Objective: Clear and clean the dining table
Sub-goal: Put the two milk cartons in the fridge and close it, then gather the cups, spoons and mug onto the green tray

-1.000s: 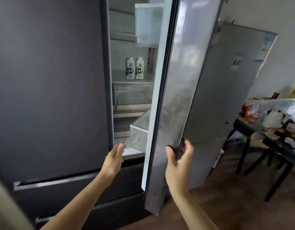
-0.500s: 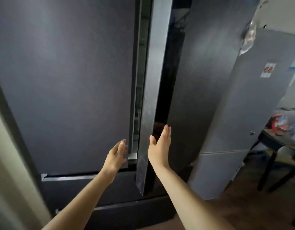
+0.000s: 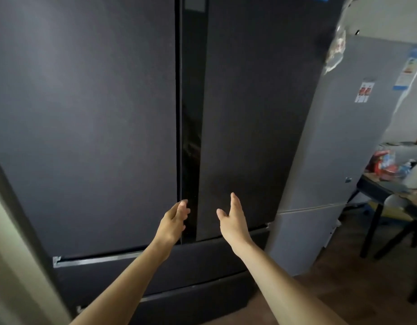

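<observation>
A tall dark refrigerator (image 3: 85, 113) fills the view, and both its upper doors are closed. My left hand (image 3: 173, 221) hovers at the seam between the doors with loosely bent fingers and holds nothing. My right hand (image 3: 233, 221) is open with straight fingers, at the lower part of the right door (image 3: 256, 113); whether it touches the door is unclear. The dining table (image 3: 376, 187) shows at the far right edge, dark-topped and cluttered with packets and a white bag.
A grey second refrigerator (image 3: 343, 148) stands right of the dark one, with stickers on its side. Two drawer fronts (image 3: 156, 277) lie below the doors. Dark table and chair legs (image 3: 371, 228) stand on the brown floor at right. A pale wall edge (image 3: 6, 254) is at left.
The right door swung shut, hiding the fridge interior and its milk cartons. My right hand went from gripping the door's edge to flat against its front. The view turned left.
</observation>
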The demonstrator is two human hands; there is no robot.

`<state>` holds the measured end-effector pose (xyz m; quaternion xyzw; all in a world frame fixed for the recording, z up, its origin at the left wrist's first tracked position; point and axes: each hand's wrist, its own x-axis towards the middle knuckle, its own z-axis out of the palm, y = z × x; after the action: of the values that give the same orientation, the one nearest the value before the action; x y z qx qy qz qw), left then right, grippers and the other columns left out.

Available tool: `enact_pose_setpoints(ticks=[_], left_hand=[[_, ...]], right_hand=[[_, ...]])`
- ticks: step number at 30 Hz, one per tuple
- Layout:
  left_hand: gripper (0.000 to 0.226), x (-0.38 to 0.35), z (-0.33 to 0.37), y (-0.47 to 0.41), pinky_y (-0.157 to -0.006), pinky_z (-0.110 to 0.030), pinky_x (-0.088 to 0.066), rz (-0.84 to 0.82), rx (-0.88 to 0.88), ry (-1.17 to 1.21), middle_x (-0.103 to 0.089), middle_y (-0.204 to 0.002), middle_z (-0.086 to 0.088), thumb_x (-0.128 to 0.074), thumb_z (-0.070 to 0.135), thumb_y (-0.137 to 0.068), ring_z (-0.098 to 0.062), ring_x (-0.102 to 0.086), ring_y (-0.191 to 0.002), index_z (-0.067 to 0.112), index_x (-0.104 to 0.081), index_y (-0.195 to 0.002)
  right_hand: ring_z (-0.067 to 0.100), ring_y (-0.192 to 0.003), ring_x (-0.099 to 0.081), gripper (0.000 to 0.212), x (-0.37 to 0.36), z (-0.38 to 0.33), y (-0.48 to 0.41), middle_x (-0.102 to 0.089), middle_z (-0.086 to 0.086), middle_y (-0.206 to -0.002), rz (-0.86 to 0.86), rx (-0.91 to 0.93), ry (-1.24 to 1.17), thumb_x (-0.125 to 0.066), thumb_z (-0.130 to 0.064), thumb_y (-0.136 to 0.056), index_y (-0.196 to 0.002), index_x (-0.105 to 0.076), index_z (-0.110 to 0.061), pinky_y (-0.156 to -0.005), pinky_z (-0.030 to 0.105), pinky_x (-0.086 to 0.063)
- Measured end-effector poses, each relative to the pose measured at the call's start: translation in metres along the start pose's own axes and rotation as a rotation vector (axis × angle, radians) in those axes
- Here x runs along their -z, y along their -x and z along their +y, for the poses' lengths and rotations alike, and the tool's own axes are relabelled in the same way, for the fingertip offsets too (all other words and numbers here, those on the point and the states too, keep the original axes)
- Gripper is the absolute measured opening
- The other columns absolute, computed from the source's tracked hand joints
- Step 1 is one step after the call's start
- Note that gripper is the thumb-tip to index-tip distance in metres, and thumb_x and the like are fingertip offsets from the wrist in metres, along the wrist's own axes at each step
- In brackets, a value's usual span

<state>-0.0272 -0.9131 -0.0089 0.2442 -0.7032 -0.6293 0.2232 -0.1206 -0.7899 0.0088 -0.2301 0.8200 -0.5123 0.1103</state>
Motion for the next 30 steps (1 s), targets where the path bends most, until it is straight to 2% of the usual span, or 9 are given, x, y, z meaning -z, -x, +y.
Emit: enact_pose_setpoints(ticks=[5, 9, 12, 15, 19, 23, 28, 30], left_hand=[[0.053, -0.042, 0.006, -0.010, -0.111, -0.041, -0.034, -0.112, 0.017, -0.050, -0.053, -0.136, -0.002, -0.030, 0.050, -0.097, -0.017, -0.044, -0.130, 0.022, -0.040, -0.141], [0.053, -0.096, 0.012, -0.010, -0.111, -0.042, -0.034, -0.241, 0.012, -0.073, -0.053, -0.136, -0.001, -0.030, 0.051, -0.097, -0.016, -0.044, -0.129, 0.024, -0.040, -0.141], [0.050, -0.149, 0.018, -0.007, -0.111, -0.041, -0.034, -0.358, 0.043, -0.058, -0.053, -0.136, -0.002, -0.030, 0.048, -0.098, -0.017, -0.046, -0.128, 0.022, -0.042, -0.140], [0.047, -0.207, 0.026, 0.007, -0.108, -0.035, -0.036, -0.488, 0.076, -0.016, -0.053, -0.134, -0.004, -0.032, 0.041, -0.100, -0.018, -0.047, -0.127, 0.017, -0.044, -0.138], [0.046, -0.285, 0.033, 0.035, -0.109, -0.038, -0.034, -0.633, 0.058, -0.041, -0.055, -0.132, -0.007, -0.032, 0.039, -0.100, -0.014, -0.050, -0.117, 0.016, -0.047, -0.136], [0.042, -0.357, 0.038, 0.070, -0.100, -0.030, -0.037, -0.804, 0.034, -0.069, -0.054, -0.130, -0.008, -0.029, 0.033, -0.102, -0.014, -0.050, -0.111, 0.013, -0.047, -0.134], [0.044, -0.447, 0.038, 0.119, -0.096, -0.028, -0.041, -0.997, 0.019, -0.116, -0.059, -0.125, -0.005, -0.029, 0.039, -0.100, -0.012, -0.053, -0.111, 0.017, -0.048, -0.133], [0.038, -0.480, 0.040, 0.146, -0.091, -0.026, -0.044, -1.059, 0.009, -0.102, -0.063, -0.112, 0.002, -0.030, 0.041, -0.100, -0.008, -0.057, -0.103, 0.023, -0.053, -0.124]], right_hand=[[0.015, -0.145, -0.014, 0.061, 0.041, 0.026, 0.008, -0.012, -0.003, -0.158, 0.107, -0.078, -0.069, -0.043, -0.021, -0.099, -0.150, -0.011, -0.021, -0.115, 0.031, -0.017], [0.016, -0.142, -0.025, 0.056, 0.083, 0.053, 0.019, -0.020, -0.002, -0.156, 0.233, -0.162, -0.155, -0.040, -0.028, -0.099, -0.149, -0.014, -0.025, -0.115, 0.035, -0.025], [0.019, -0.141, -0.027, 0.055, 0.123, 0.075, 0.034, -0.022, -0.001, -0.155, 0.323, -0.262, -0.223, -0.036, -0.035, -0.100, -0.149, -0.014, -0.025, -0.115, 0.039, -0.025], [0.016, -0.141, -0.026, 0.054, 0.167, 0.103, 0.055, -0.023, -0.003, -0.155, 0.446, -0.288, -0.274, -0.036, -0.033, -0.100, -0.149, -0.017, -0.021, -0.116, 0.034, -0.023], [0.014, -0.140, -0.027, 0.052, 0.226, 0.137, 0.092, -0.026, -0.001, -0.154, 0.630, -0.329, -0.325, -0.036, -0.029, -0.101, -0.148, -0.022, -0.015, -0.106, 0.021, -0.023], [0.012, -0.140, -0.026, 0.049, 0.276, 0.166, 0.134, -0.026, -0.001, -0.154, 0.772, -0.365, -0.358, -0.036, -0.027, -0.101, -0.147, -0.025, -0.013, -0.114, 0.026, -0.021], [0.012, -0.138, -0.028, 0.047, 0.336, 0.198, 0.187, -0.031, -0.001, -0.151, 0.967, -0.433, -0.414, -0.036, -0.025, -0.101, -0.146, -0.029, -0.013, -0.113, 0.024, -0.021], [0.012, -0.138, -0.029, 0.047, 0.361, 0.213, 0.210, -0.031, -0.001, -0.150, 1.035, -0.462, -0.402, -0.036, -0.025, -0.101, -0.145, -0.029, -0.012, -0.112, 0.022, -0.020]])
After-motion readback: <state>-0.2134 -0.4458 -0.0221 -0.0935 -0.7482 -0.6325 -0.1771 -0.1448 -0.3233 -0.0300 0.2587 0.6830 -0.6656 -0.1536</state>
